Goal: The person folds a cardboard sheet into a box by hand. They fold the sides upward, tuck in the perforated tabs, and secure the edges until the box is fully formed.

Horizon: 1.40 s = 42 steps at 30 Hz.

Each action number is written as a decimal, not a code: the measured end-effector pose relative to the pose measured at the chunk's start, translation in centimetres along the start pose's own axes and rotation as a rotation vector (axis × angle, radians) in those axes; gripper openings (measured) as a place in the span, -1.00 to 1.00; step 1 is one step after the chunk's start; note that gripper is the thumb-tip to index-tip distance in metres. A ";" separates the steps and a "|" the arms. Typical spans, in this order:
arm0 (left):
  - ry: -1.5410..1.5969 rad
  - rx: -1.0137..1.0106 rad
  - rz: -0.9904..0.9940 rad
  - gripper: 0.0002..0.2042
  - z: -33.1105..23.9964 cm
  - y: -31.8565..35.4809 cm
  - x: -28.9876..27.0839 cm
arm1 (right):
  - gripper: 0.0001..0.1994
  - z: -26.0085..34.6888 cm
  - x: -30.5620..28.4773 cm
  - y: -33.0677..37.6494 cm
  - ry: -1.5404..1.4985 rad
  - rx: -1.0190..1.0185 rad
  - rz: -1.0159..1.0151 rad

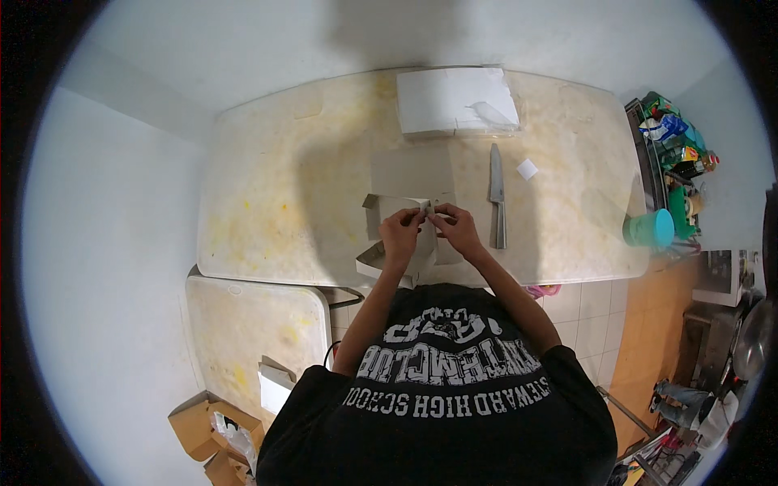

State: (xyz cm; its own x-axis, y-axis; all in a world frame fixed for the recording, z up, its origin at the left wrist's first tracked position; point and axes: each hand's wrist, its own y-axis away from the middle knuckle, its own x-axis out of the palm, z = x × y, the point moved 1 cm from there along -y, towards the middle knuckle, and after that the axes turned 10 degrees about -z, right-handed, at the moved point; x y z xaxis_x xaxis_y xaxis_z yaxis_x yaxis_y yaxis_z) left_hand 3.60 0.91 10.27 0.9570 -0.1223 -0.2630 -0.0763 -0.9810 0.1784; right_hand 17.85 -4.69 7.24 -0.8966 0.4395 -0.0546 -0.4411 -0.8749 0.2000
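both hands meet at the centre of the frame, fingertips pinched narrow on one small pale piece, too small to identify, held between them: the left hand [401, 231] grips it from the left, the right hand [456, 228] from the right. the piece runs left to right between the two pinches. directly beneath the hands lies one unfolded grey cardboard box [387, 235], flaps open toward the left and lower left, touching the near edge of the counter.

just right of the right hand lies one long grey kitchen knife [497, 206], its long axis running up and down the frame, blade toward the top, handle toward the person. one small white square of paper [527, 168] sits near the blade, upper right of it. one flat white rectangular box [456, 100] rests at the top centre, against the far edge.

all of this sits on a pale, yellow-stained stone counter [284, 194]. a second, smaller stained slab [243, 324] lies at lower left. one teal plastic cup [648, 228] stands at the right edge. brown open cartons [203, 425] sit at the lower left, white walls surround, tiled floor at right.
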 end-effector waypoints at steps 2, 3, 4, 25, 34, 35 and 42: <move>0.034 -0.008 0.000 -0.81 0.8 -0.1 0.1 | -0.70 0.0 0.0 0.1 -0.024 0.019 -0.010; 0.052 0.012 0.003 -0.80 1.0 0.0 0.2 | -0.69 0.3 0.0 0.3 -0.034 0.061 -0.011; 0.070 0.032 0.005 -0.80 1.1 0.0 0.2 | -0.67 0.5 0.1 0.4 -0.043 0.103 -0.012; -0.199 0.349 -0.072 -0.77 -0.7 1.4 0.7 | -0.77 0.0 0.3 0.4 0.020 0.066 -0.153; -0.251 0.444 -0.109 -0.76 -0.9 1.5 1.0 | -0.75 -0.3 0.6 0.3 -0.109 0.115 -0.166; -0.252 0.443 -0.111 -0.76 -0.6 1.5 1.0 | -0.75 -0.3 0.7 0.3 -0.109 0.116 -0.163; -0.277 0.444 -0.112 -0.77 -0.9 1.6 1.2 | -0.76 0.0 0.2 0.3 -0.184 0.205 -0.126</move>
State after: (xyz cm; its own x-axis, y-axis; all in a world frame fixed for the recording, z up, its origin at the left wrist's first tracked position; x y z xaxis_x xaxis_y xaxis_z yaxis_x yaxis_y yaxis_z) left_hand 4.88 -0.70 11.14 0.8608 0.0103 -0.5089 -0.1469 -0.9522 -0.2679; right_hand 17.56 -4.90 7.31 -0.8044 0.5883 0.0831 -0.5145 -0.7597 0.3976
